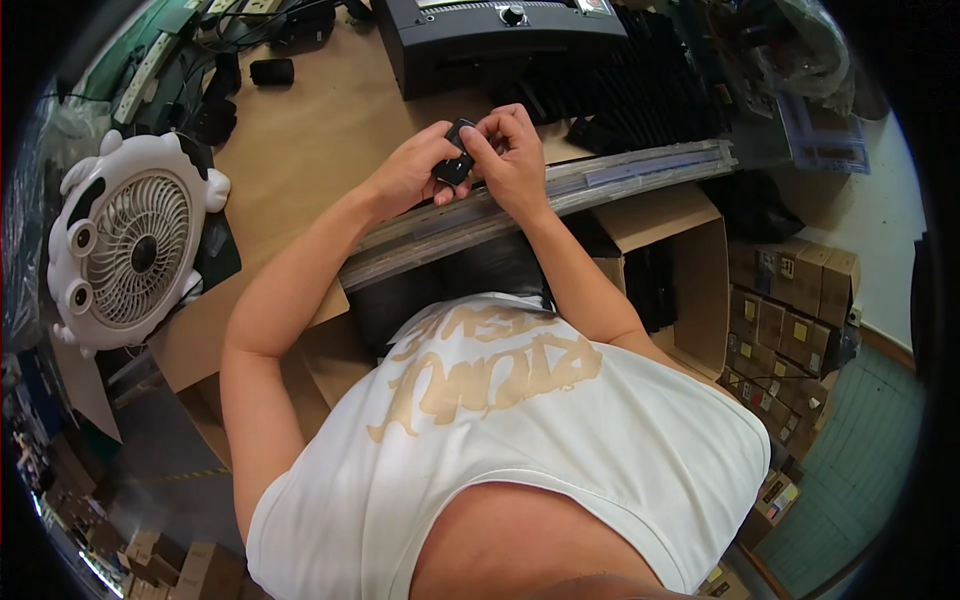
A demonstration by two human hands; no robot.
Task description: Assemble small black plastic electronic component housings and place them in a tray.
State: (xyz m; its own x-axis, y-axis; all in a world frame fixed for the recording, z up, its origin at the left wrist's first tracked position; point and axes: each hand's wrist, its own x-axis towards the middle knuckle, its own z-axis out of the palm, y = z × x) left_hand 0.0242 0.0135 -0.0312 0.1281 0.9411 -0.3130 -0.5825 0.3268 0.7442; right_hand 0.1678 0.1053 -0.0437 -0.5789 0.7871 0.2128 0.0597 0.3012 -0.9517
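Note:
A small black rectangular object (455, 163), rounded at the corners and with light marks on its face, is held above the near edge of the table. My left hand (412, 170) grips it from the left, thumb on top and fingers beneath. My right hand (513, 165) is closed at its upper right, with the thumb pressed on the object and the other fingers curled. What the right fingertips touch behind it is hidden. Beyond my hands stands a black machine (500, 48) with a knob on its front. Many flat black pieces (630, 100) lie in a row to the right.
A white animal-shaped fan (140, 245) stands at the left. A taped strip (640, 172) runs along the table's front edge. An open cardboard box (702, 290) with black items sits below right, another (325, 365) below left. Stacked cartons (780, 335) line the right. Cables and a black cylinder (272, 72) lie far left.

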